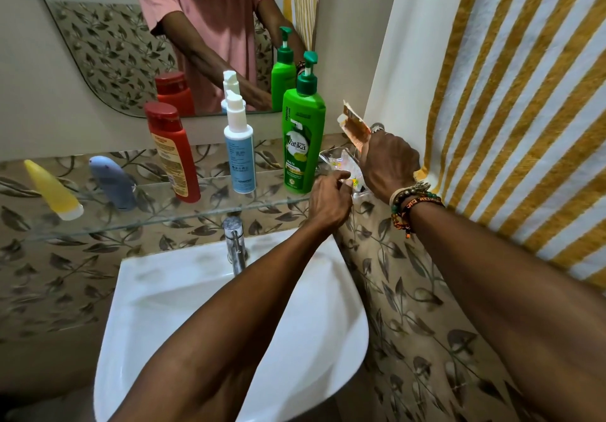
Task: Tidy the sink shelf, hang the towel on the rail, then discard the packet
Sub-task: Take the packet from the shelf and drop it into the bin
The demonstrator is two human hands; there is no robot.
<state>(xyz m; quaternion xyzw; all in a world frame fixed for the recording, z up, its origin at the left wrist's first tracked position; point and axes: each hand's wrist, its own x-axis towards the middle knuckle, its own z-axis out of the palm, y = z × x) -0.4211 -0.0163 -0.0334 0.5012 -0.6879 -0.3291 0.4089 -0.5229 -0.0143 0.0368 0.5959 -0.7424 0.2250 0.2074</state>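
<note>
Sink (164,290) is sitting under glass shelf (196,215); at its right end, left hand (329,198) is pinching clear wrapper (334,159), right hand (388,162) gripping orange packet (355,125).

Towel (524,94) past top and right edges

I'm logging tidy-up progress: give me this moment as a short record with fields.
Shelf: glass shelf; red bottle, white pump bottle, green pump bottle upright; yellow tube, grey tube lying.
Right hand: grips orange packet, raised.
Left hand: pinches clear wrapper at shelf's right end.
Towel: striped towel hangs at right.
</note>
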